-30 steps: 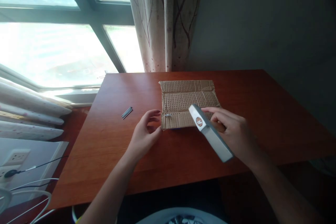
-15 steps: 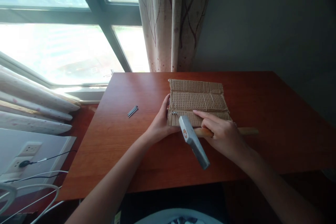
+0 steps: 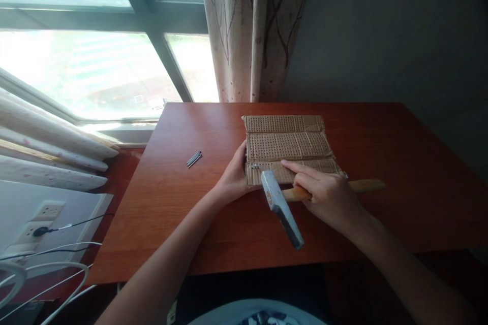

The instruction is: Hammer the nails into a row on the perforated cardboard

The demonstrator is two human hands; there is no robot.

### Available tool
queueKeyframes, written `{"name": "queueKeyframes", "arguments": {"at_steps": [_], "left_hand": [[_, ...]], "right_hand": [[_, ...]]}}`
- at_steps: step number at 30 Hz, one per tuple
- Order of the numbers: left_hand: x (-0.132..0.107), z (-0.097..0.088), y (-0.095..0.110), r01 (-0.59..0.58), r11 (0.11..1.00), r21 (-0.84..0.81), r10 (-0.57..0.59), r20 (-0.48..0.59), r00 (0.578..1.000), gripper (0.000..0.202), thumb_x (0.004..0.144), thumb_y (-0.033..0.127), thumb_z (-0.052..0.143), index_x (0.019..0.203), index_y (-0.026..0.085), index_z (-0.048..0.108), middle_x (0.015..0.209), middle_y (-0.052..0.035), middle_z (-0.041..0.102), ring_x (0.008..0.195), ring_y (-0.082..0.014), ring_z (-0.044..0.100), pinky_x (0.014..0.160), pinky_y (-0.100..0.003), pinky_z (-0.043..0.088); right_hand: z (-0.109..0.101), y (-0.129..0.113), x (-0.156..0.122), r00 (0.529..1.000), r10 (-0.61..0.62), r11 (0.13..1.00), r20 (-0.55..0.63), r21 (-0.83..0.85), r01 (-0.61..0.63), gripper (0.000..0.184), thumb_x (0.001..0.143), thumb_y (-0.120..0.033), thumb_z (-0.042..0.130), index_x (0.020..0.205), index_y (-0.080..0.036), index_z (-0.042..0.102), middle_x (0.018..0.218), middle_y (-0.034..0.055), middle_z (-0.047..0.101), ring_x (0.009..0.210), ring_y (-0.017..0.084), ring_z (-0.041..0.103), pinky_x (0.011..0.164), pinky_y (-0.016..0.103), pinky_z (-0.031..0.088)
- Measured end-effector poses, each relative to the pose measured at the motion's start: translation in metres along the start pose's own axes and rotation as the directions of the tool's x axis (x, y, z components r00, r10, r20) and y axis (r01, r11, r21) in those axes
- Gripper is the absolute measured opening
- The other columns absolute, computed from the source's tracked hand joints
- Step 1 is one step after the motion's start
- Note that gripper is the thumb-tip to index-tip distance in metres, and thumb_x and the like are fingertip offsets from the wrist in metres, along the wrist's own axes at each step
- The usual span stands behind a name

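Observation:
A piece of corrugated cardboard (image 3: 285, 144), punched with rows of small holes, is tilted up over the table. My left hand (image 3: 234, 175) grips it by its left edge; the fingers go out of sight behind it. My right hand (image 3: 328, 193) is closed around the wooden handle of a hammer (image 3: 282, 208), its index finger stretched out onto the lower part of the cardboard. The grey metal hammer head hangs in front of the cardboard's lower edge. Small silvery bits (image 3: 255, 166) show near the cardboard's lower left.
Several nails (image 3: 194, 159) lie in a small bundle on the reddish-brown table (image 3: 160, 213), left of my left hand. A window (image 3: 95, 71) and curtains (image 3: 244, 25) are behind. Cables and a wall socket (image 3: 49, 210) sit off the table's left side.
The view has shifted slightly. The cardboard leans a little differently, and more of the hammer handle shows right of my right hand. Both hands keep their hold.

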State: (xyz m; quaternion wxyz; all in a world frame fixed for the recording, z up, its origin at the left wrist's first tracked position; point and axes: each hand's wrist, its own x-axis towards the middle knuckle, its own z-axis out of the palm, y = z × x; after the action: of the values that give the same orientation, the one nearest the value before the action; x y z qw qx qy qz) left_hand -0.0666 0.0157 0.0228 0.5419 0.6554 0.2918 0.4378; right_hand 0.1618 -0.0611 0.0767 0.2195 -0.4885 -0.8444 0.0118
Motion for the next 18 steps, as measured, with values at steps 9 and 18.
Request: {"name": "queueKeyframes", "arguments": {"at_steps": [9,18], "left_hand": [[-0.0032,0.0054,0.0071,0.026,1.0,0.017,-0.025,-0.06,0.998,0.106,0.06,0.035,0.093,0.149,0.02,0.038,0.135,-0.0151,0.061,0.121,-0.0315,0.061,0.104,-0.042,0.053],[-0.0082,0.007,0.0044,0.015,0.997,0.072,-0.008,-0.097,0.995,0.112,0.064,0.035,0.091,0.156,0.028,0.028,0.148,-0.0133,0.051,0.133,-0.032,0.054,0.114,-0.047,0.044]], "right_hand": [[-0.0017,-0.0006,-0.0025,1.0,-0.031,0.999,0.001,-0.009,0.031,0.027,0.077,0.006,0.055,0.077,-0.021,0.053,0.14,-0.0029,0.065,0.076,0.016,0.075,0.061,0.027,0.051],[0.0008,0.0023,-0.0006,1.0,-0.025,0.999,0.002,0.02,0.025,0.021,0.089,-0.005,0.058,0.076,-0.021,0.051,0.142,-0.0028,0.064,0.074,0.015,0.074,0.062,0.029,0.053]]}}
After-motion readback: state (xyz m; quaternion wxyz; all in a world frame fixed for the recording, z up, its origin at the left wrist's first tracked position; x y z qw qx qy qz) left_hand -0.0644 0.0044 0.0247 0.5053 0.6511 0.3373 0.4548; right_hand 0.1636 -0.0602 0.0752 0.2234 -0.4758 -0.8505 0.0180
